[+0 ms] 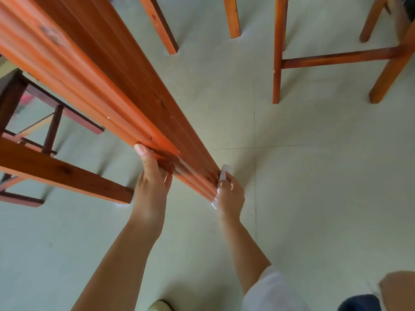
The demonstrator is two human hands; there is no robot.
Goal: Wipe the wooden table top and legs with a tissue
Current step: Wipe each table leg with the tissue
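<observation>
Here, dark chair frame (52,129): it stands at the far left, well apart from both hands, and we judge it no hazard.
Wooden beam (60,173): its squared end sits just beside our left wrist. A hurried pull back could knock the forearm on that corner.
Table leg (125,90): it runs from the upper left down to its foot at centre, with long grooves cut in its faces. We judge that dust stays in those grooves if the wipe only skims the ridges.
Left hand (152,182): it grips the leg near the lower end, thumb laid up the near face and fingers curled round the far side. If this brace slackens, the leg may shift under the wiping push.
Tissue (224,172): white and folded small, it is pressed against the right side of the leg near its foot. Thin paper may snag on a groove edge and tear.
Right hand (230,194): its fingers curl round the tissue and hold it to the wood. A loose hold would let the paper slip out.
Floor (314,176): the pale tiles lie close under the wiping hand. We may scrape our knuckles, and a dropped tissue picks up grit.
Stool (336,59): it stands at the right, well apart.
</observation>
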